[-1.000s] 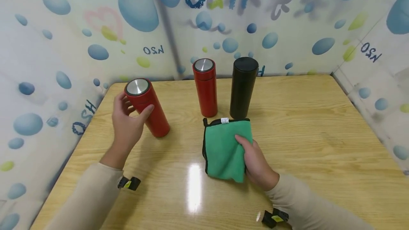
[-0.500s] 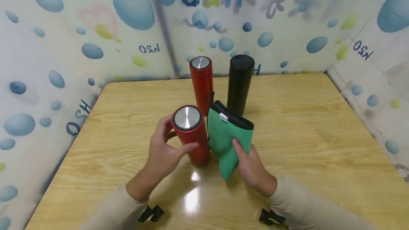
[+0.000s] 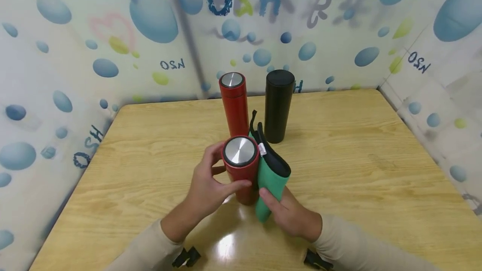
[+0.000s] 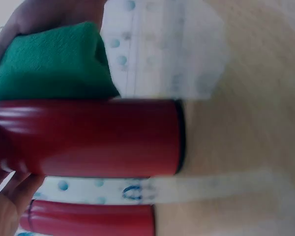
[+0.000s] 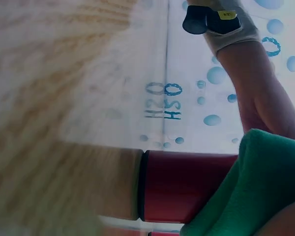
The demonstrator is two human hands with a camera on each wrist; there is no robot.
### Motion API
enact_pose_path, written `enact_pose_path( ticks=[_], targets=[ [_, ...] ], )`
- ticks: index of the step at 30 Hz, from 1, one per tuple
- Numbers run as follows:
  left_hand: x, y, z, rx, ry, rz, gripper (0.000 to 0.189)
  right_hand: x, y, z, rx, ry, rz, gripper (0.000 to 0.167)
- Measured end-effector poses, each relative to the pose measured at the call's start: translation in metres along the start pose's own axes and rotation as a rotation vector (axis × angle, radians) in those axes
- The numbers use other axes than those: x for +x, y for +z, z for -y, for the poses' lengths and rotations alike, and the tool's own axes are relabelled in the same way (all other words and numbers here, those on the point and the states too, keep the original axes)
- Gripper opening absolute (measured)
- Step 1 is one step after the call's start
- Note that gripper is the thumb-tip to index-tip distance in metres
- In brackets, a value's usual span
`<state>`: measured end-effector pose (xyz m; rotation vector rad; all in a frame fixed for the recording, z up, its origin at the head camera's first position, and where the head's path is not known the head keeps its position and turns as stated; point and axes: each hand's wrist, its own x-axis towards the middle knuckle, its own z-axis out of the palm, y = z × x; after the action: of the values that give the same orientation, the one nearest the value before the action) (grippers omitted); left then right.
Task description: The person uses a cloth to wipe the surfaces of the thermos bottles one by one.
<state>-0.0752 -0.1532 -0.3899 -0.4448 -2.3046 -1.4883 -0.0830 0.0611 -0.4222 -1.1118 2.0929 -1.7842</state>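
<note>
My left hand [image 3: 208,189] grips a red thermos bottle [image 3: 244,174] with a silver-topped lid, thumb across its near side. The bottle is upright over the front middle of the table; whether its base [image 5: 143,187] touches the wood I cannot tell. Folded in my right hand [image 3: 295,214] is a green cloth [image 3: 273,179] with black edging and a white tag. The cloth lies against the right side of the bottle, as the left wrist view also shows with the green fabric [image 4: 54,64] along the red body [image 4: 98,137].
A second red thermos bottle [image 3: 235,108] stands behind the held one, and a black bottle [image 3: 278,108] stands to its right. The wooden table [image 3: 357,158] ends at a wall [image 3: 150,78] printed with blue and green drops. Black cameras [image 3: 186,257] sit at both wrists.
My left hand has brought the red thermos bottle from the left to the middle. My right hand has tilted and folded the green cloth, which now meets the bottle's side.
</note>
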Motion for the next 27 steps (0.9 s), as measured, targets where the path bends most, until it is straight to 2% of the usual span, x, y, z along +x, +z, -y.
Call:
enact_pose_path(
  ticks=[5,10,17,21,27],
  targets=[
    [0.003,-0.006,-0.002,0.101,0.059,0.088,0.106,0.003,0.001,-0.002,-0.005,0.067,0.034,0.033],
    [0.004,-0.009,-0.006,0.129,0.04,0.132,0.101,0.005,0.004,-0.003,0.012,0.163,0.043,0.037],
    [0.007,-0.013,-0.01,0.127,0.037,0.17,0.1,0.006,0.002,0.0,0.069,0.224,0.015,0.038],
    [0.009,-0.019,-0.012,0.123,0.04,0.212,0.096,0.002,0.001,0.006,0.088,0.228,-0.026,0.039],
    [0.009,-0.025,-0.017,0.187,0.039,0.245,0.095,0.0,-0.001,0.009,0.086,0.16,-0.035,0.036]
  ],
)
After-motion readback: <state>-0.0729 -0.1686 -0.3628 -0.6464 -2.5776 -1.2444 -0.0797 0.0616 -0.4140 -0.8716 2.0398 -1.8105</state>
